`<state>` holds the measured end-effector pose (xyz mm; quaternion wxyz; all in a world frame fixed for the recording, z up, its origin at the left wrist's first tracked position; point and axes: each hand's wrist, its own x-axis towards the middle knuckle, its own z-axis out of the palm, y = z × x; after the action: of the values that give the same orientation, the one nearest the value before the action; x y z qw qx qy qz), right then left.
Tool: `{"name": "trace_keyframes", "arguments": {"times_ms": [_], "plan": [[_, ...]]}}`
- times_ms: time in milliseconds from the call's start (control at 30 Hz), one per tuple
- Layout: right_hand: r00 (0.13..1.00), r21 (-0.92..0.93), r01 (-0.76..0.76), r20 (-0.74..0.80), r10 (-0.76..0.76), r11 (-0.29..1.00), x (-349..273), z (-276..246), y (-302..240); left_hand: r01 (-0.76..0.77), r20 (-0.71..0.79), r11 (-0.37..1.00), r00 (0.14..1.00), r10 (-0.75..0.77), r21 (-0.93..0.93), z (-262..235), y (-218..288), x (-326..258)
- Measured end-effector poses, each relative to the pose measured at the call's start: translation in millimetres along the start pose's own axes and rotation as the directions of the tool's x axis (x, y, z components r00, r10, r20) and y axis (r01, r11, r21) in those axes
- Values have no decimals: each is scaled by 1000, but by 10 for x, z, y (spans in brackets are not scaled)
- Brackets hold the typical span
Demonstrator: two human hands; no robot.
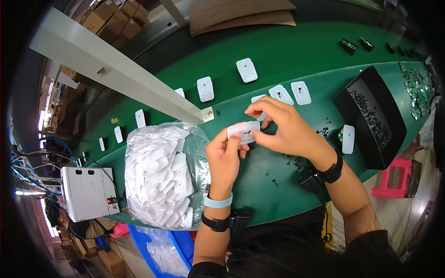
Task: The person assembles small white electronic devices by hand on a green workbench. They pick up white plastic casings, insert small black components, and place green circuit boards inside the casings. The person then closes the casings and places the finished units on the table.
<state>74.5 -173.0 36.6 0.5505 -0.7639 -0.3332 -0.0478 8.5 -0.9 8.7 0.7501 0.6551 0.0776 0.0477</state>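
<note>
Nearest to the person, both forearms come up from the lower edge, each with a black strap at the wrist; the left one has also a pale blue band. The left hand (224,155) is closed around the lower left end of a white plate (244,131), with the thumb on its front. The right hand (282,126) pinches the right end of the same plate between thumb and fingers, so the plate is held by both hands above the green table (278,60), just over its near edge.

Left of the hands lies a clear bag (163,175) full of white plates, resting on the table edge. Further left stands a grey box (88,192) with cables. Small dark screws (296,162) lie scattered on the table under the right wrist.

On the right is a black tray (371,118) with tiny dark parts inside, and one white plate just beside it. Behind the hands, more white plates lie in a row (204,89) along the table. A white beam (116,69) crosses above them. Far back are cardboard sheets (241,14) and boxes.
</note>
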Motion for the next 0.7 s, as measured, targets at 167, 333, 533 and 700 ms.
{"name": "trace_keyframes", "arguments": {"times_ms": [167, 333, 533, 700], "plan": [[998, -16, 65, -7, -65, 998, -39, 30, 65, 27, 27, 970, 999, -21, -241, 36, 31, 3], [948, -290, 303, -8, -319, 908, -19, -12, 52, 33, 27, 964, 999, -27, -262, 60, 61, -19], [924, -374, 376, 82, -374, 848, -13, -78, -7, 22, 30, 980, 999, -17, -199, 56, 37, -39], [939, -342, 338, 59, -339, 877, -19, -72, -8, 21, 31, 974, 999, -15, -225, 86, 75, -46]]}}
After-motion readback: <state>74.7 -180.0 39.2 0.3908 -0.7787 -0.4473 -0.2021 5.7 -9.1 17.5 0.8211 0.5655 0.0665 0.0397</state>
